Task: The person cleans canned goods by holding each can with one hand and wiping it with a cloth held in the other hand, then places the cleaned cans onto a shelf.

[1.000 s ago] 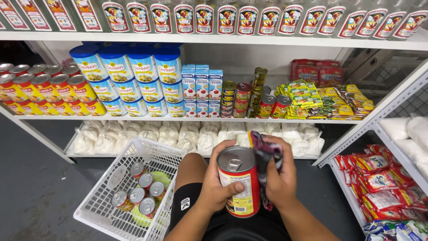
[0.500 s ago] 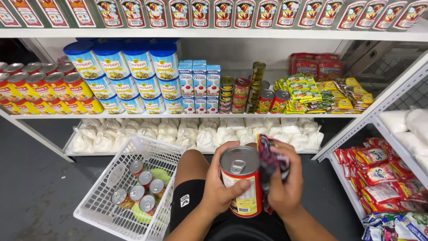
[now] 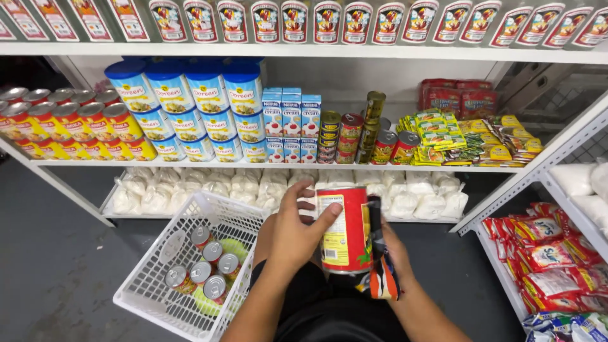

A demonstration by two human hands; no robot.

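White basket (image 3: 158, 278) with small tins sits at lower left, stocked shelves (image 3: 316, 166) ahead. Left hand (image 3: 294, 234) grips red can (image 3: 345, 229), upright, above the lap. Right hand (image 3: 396, 263) clasps dark packet (image 3: 380, 278) beside it.

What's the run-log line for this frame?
left hand: grips red can | right hand: under can, holds dark packet | white basket: small cans inside, on floor beside the person

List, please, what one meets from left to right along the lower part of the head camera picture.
White basket with small cans → left hand → red can → right hand → red packets.
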